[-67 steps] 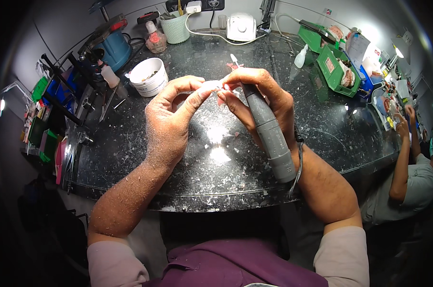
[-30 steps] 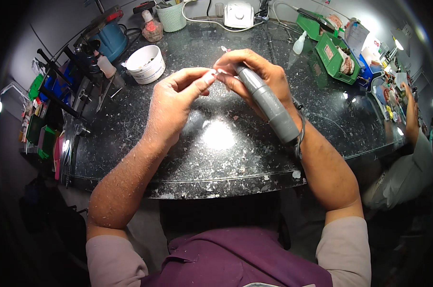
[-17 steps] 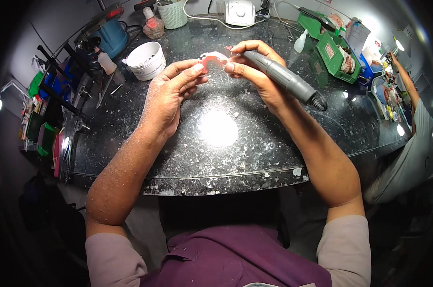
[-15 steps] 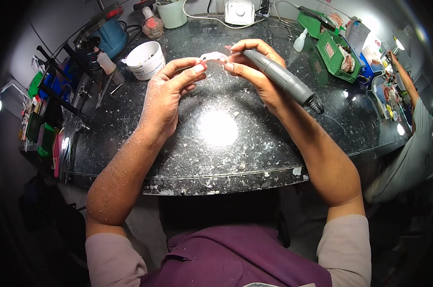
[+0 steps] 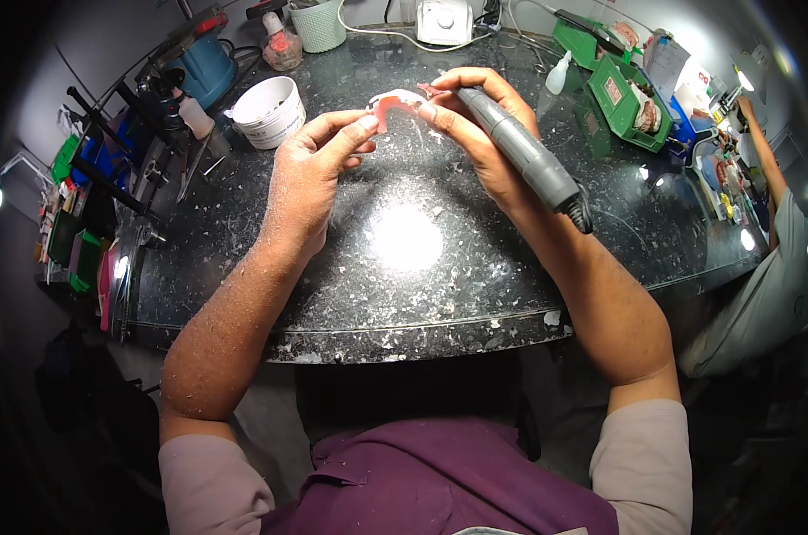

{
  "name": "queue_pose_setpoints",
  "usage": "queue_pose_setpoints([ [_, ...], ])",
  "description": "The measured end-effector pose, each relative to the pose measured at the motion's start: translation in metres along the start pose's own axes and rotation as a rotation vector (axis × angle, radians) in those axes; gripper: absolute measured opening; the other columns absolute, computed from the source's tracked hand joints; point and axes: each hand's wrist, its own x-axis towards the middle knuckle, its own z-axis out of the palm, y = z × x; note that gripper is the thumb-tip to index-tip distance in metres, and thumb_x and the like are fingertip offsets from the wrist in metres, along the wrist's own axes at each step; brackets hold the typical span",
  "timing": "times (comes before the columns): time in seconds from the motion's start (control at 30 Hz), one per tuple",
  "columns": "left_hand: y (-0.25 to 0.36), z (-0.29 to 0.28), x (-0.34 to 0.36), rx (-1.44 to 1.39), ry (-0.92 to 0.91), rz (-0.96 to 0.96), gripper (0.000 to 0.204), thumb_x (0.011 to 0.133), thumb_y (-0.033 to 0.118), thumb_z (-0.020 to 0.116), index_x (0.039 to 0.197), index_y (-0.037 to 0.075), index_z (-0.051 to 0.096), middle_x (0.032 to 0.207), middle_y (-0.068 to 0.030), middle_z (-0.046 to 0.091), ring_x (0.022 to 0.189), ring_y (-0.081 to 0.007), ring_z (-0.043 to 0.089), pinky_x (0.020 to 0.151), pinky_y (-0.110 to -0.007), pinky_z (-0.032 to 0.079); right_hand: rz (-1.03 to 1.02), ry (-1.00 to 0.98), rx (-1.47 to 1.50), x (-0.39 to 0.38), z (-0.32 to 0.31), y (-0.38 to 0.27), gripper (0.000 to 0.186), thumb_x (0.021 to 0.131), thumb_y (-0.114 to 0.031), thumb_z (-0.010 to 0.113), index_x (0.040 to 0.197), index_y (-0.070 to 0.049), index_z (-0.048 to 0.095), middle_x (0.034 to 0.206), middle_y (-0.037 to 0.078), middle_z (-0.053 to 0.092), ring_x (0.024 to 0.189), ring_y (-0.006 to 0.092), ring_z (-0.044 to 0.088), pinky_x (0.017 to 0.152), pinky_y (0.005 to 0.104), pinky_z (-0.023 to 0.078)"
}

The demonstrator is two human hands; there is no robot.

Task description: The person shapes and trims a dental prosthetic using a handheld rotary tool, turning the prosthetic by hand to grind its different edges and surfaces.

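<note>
My left hand (image 5: 306, 174), dusted with pale particles, pinches one end of a pink and whitish horseshoe-shaped dental plate (image 5: 391, 102) between thumb and fingers. The other end is at the thumb of my right hand (image 5: 475, 147), whose fingers also wrap a dark grey cylindrical handpiece (image 5: 533, 160). The handpiece lies diagonally across that hand, its corded end toward my forearm, its front end partly hidden by the index finger. A small pink scrap (image 5: 428, 87) shows just behind the plate. A white tub (image 5: 266, 125) stands left of my left hand.
Black speckled bench (image 5: 404, 312). At left, metal tools (image 5: 110, 174) and a blue machine (image 5: 203, 71). At back, a cup (image 5: 317, 27), a white control box (image 5: 444, 22) and cable. At right, green trays (image 5: 631, 116), a squeeze bottle (image 5: 557, 73) and a co-worker's arm (image 5: 761, 147).
Both hands have moved farther from my body and slightly apart, exposing the plate's arch. The handpiece has tipped from steep to diagonal. The co-worker's arm has shifted.
</note>
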Motion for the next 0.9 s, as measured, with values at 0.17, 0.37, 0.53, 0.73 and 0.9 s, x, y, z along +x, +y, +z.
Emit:
queue_pose_setpoints([
  [0.17, -0.001, -0.003, 0.000, -0.091, -0.036, -0.001, 0.034, 0.097, 0.029, 0.063, 0.119, 0.003, 0.065, 0.099, -0.0043, 0.069, 0.090, -0.0116, 0.065, 0.085, -0.026, 0.049, 0.036, -0.006, 0.027, 0.000, 0.002, -0.001, 0.024, 0.086, -0.011, 0.077, 0.106, -0.006, 0.065, 0.091, 0.005, 0.068, 0.086, 0.0100, 0.065, 0.077, 0.0235, 0.053],
  [0.37, 0.006, 0.004, -0.002, -0.155, -0.047, -0.009, 0.031, 0.097, 0.029, 0.064, 0.112, 0.002, 0.067, 0.091, -0.0031, 0.069, 0.084, -0.0105, 0.064, 0.081, -0.026, 0.049, 0.042, -0.013, 0.085, -0.002, 0.004, -0.006, 0.024, 0.086, -0.009, 0.076, 0.107, -0.006, 0.064, 0.091, 0.005, 0.068, 0.085, 0.0099, 0.065, 0.076, 0.0237, 0.053],
  [0.53, 0.006, -0.004, -0.003, -0.277, -0.226, -0.198, 0.032, 0.095, 0.031, 0.063, 0.112, 0.004, 0.065, 0.095, -0.0050, 0.069, 0.089, -0.0142, 0.066, 0.090, -0.032, 0.049, -0.018, -0.025, 0.029, -0.003, 0.003, -0.007, 0.026, 0.088, -0.012, 0.075, 0.111, -0.006, 0.063, 0.089, 0.004, 0.067, 0.082, 0.0085, 0.063, 0.073, 0.0229, 0.051],
  [0.73, 0.008, -0.009, -0.003, -0.446, -0.125, -0.253, 0.025, 0.093, 0.030, 0.067, 0.104, 0.007, 0.066, 0.091, -0.0051, 0.071, 0.089, -0.0147, 0.067, 0.089, -0.032, 0.049, -0.477, -0.001, -0.459, 0.002, -0.006, -0.026, 0.024, 0.080, -0.006, 0.073, 0.103, -0.009, 0.073, 0.081, 0.003, 0.065, 0.075, 0.0134, 0.058, 0.073, 0.0262, 0.049],
  [0.9, 0.007, -0.003, -0.003, -0.485, -0.144, -0.286, 0.027, 0.090, 0.034, 0.069, 0.095, 0.008, 0.066, 0.094, -0.0067, 0.070, 0.096, -0.0177, 0.064, 0.097, -0.036, 0.045, -0.714, -0.133, -0.536, -0.003, -0.001, -0.030, 0.040, 0.069, 0.005, 0.075, 0.106, -0.005, 0.062, 0.096, 0.006, 0.068, 0.098, 0.0227, 0.069, 0.111, 0.0538, 0.037],
])
